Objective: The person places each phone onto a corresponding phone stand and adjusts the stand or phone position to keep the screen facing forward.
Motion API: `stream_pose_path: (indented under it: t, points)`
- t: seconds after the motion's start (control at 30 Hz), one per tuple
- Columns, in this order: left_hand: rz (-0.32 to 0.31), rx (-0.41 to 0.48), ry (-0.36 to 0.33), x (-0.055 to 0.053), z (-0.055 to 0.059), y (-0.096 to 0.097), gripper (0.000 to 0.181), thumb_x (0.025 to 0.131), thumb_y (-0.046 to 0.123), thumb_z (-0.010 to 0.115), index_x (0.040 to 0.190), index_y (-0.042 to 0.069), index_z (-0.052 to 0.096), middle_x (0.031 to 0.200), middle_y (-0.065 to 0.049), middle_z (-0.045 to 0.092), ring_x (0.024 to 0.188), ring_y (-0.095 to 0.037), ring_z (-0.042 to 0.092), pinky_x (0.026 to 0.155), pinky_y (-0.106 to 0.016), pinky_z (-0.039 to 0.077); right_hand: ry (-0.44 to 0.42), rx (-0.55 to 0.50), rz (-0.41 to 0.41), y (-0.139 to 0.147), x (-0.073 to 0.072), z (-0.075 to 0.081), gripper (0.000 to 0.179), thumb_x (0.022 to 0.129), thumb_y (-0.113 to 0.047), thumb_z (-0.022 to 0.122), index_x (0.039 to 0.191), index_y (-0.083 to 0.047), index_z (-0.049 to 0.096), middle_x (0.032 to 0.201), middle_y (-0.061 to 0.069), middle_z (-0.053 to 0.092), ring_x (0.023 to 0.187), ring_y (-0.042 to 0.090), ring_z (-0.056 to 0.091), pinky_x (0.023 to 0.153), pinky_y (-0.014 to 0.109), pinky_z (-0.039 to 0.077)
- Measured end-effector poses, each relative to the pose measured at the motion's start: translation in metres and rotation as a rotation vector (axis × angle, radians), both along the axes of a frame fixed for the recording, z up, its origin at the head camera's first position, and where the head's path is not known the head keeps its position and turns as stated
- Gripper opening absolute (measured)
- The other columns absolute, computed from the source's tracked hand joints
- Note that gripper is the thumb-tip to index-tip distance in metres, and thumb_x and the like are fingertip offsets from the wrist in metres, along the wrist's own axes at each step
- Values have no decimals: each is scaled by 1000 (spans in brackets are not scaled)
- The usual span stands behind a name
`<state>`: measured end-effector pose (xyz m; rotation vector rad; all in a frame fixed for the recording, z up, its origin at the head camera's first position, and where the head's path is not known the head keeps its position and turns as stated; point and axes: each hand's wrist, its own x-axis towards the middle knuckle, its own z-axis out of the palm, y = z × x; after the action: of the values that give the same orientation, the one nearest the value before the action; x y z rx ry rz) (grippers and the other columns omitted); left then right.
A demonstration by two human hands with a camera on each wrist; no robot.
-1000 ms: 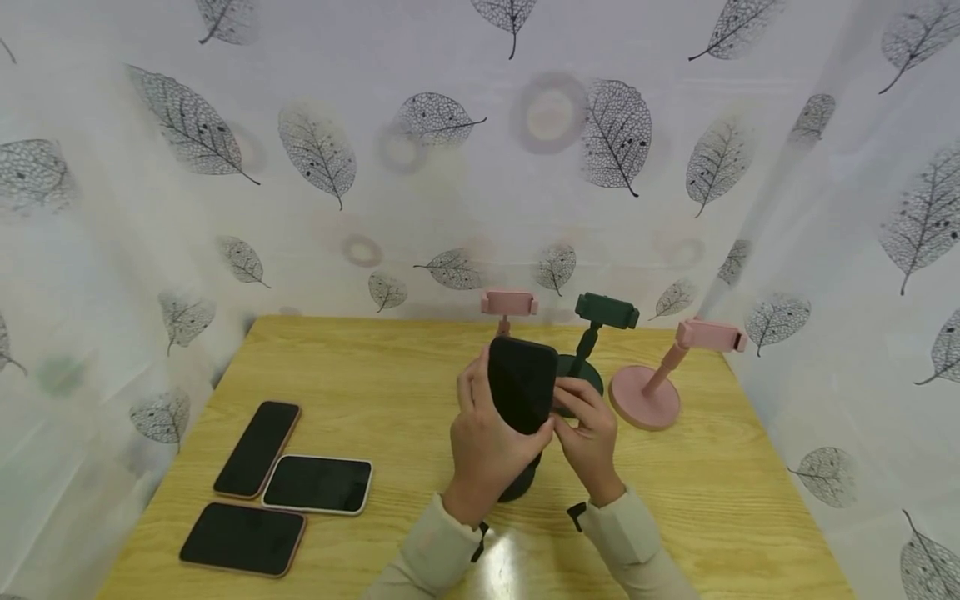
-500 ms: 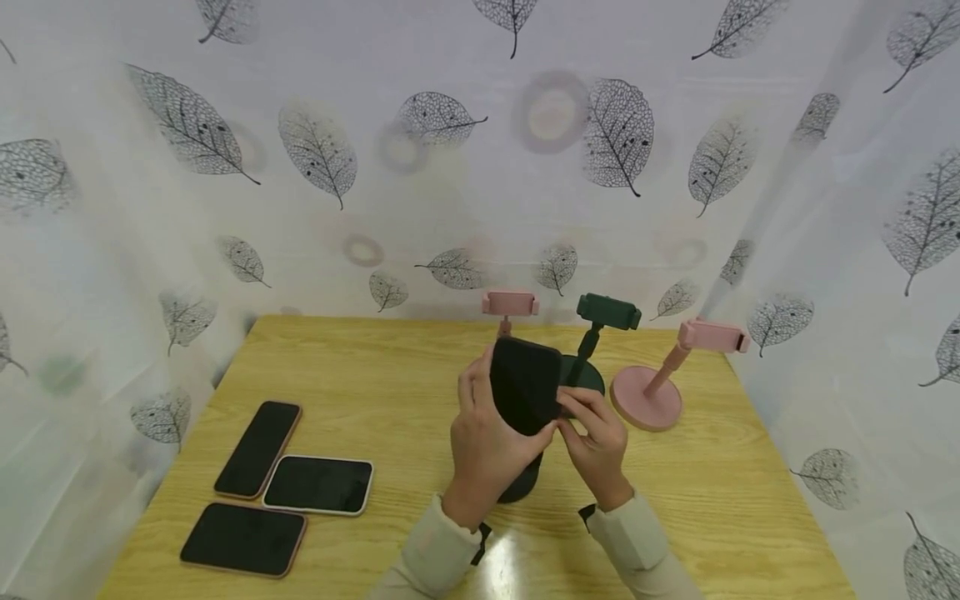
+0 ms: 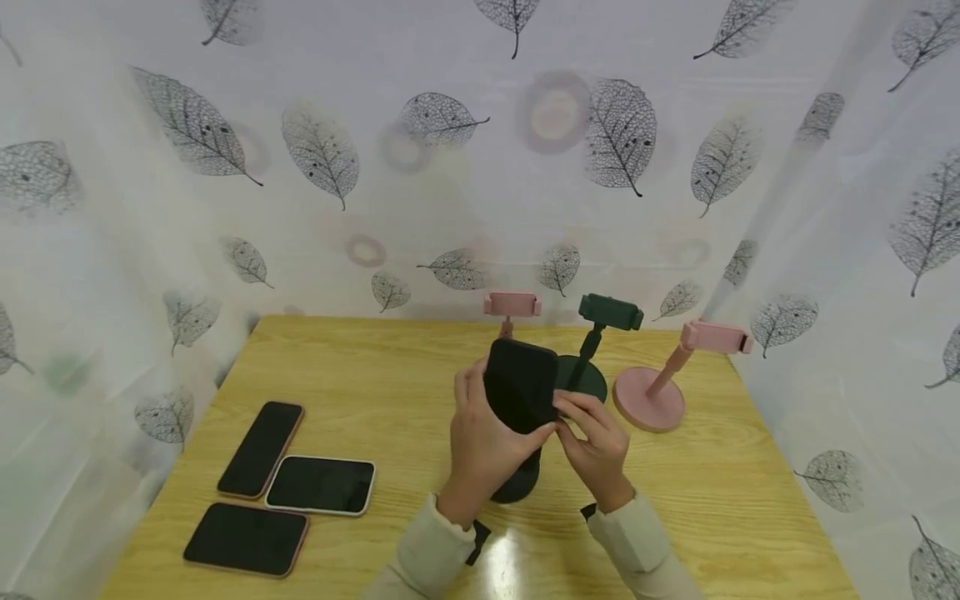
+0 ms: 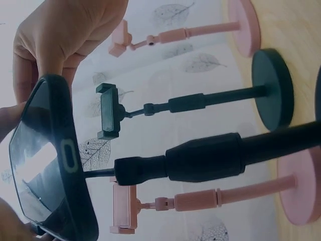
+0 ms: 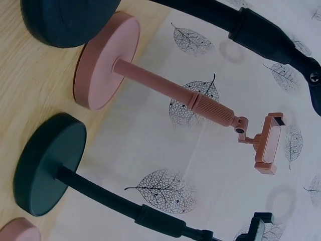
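A dark-cased smartphone (image 3: 521,383) sits at the head of a black phone stand (image 3: 517,483), whose upper part it hides in the head view. My left hand (image 3: 480,433) grips the phone from its left side, thumb across the lower edge. With bent fingers, my right hand (image 3: 596,437) pinches the phone's lower right edge; the clamp behind is hidden. In the left wrist view the phone (image 4: 50,160) tilts on the black stem (image 4: 205,155), with the right hand (image 4: 65,35) at its upper end. No hand shows in the right wrist view, where the black stand's base (image 5: 65,17) appears.
Behind the hands stand a pink stand (image 3: 512,304), a green stand (image 3: 611,312) and another pink stand (image 3: 648,398). Three phones lie at the left: one slanted (image 3: 260,448), one white-edged (image 3: 321,484), one nearest the front (image 3: 246,538). A leaf-print curtain (image 3: 450,192) surrounds the table.
My right hand has shifted slightly down and right along the phone's edge. The phone moved a little right, then back left, with my left hand still gripping it.
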<state>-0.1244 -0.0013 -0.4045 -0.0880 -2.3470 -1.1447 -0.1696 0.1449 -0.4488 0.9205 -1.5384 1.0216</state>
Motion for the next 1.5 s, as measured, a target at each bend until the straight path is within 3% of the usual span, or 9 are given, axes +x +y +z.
stream_pose_path:
  t: [0.27, 0.63, 0.7, 0.83, 0.9, 1.0, 1.27, 1.37, 1.5]
  points:
    - [2, 65, -73, 1, 1, -5, 102, 56, 42, 89, 136, 4, 39, 122, -15, 46, 98, -27, 57, 80, -44, 53, 94, 22, 4, -5, 0, 2, 21, 85, -9, 67, 83, 12, 71, 80, 22, 67, 76, 24, 68, 84, 18, 51]
    - [-29, -32, -117, -2, 5, 0, 104, 60, 47, 84, 140, 2, 34, 128, -17, 45, 90, -29, 63, 74, -40, 56, -31, 29, 45, 7, 4, 1, 23, 87, -10, 65, 91, 13, 70, 89, 25, 68, 102, 8, 65, 83, 14, 50]
    - [-15, -55, -104, -2, 5, 2, 105, 61, 49, 83, 140, 2, 33, 130, -18, 45, 88, -29, 63, 71, -39, 56, -129, 25, 129, 9, 7, 3, 25, 86, -8, 65, 96, 14, 68, 100, 21, 69, 103, 7, 65, 81, 15, 51]
    - [-24, -69, -85, -3, 5, 2, 104, 64, 47, 82, 141, 0, 30, 133, -20, 42, 96, -31, 61, 72, -39, 56, -403, -47, 420, 14, 13, 9, 28, 83, 1, 65, 107, 17, 62, 120, 8, 64, 107, 9, 64, 82, 20, 52]
    - [-65, -57, -86, -4, 4, -1, 99, 69, 43, 81, 141, 0, 30, 134, -20, 42, 106, -31, 57, 79, -40, 55, -518, -104, 553, 16, 15, 11, 30, 83, 6, 63, 111, 16, 60, 123, 5, 62, 109, 11, 63, 83, 22, 52]
    - [-184, 16, -91, -6, 3, -9, 84, 77, 33, 77, 141, 2, 33, 136, -18, 43, 115, -30, 53, 91, -43, 50, -616, -149, 632, 18, 17, 13, 29, 85, 5, 62, 113, 12, 60, 122, 1, 62, 111, 10, 61, 83, 21, 53]
    - [-615, 331, -191, -18, 1, -47, 44, 99, 14, 47, 141, 5, 39, 138, -16, 48, 112, -31, 58, 87, -34, 52, -659, -195, 642, 15, 19, 18, 28, 83, 14, 59, 110, 9, 61, 115, 0, 64, 105, 9, 63, 81, 20, 53]
    - [-671, 340, -258, -21, 3, -60, 44, 100, 13, 43, 142, 1, 38, 143, -18, 44, 115, -34, 58, 85, -30, 54, -639, -205, 647, 13, 18, 19, 29, 82, 16, 58, 110, 9, 63, 114, 2, 65, 105, 10, 63, 81, 20, 53]
    - [-647, 340, -314, -21, 5, -66, 48, 98, 15, 48, 141, -1, 37, 145, -19, 39, 113, -35, 59, 79, -28, 55, -616, -203, 625, 11, 16, 19, 25, 84, 10, 60, 108, 10, 64, 114, 3, 65, 104, 11, 63, 81, 20, 53]
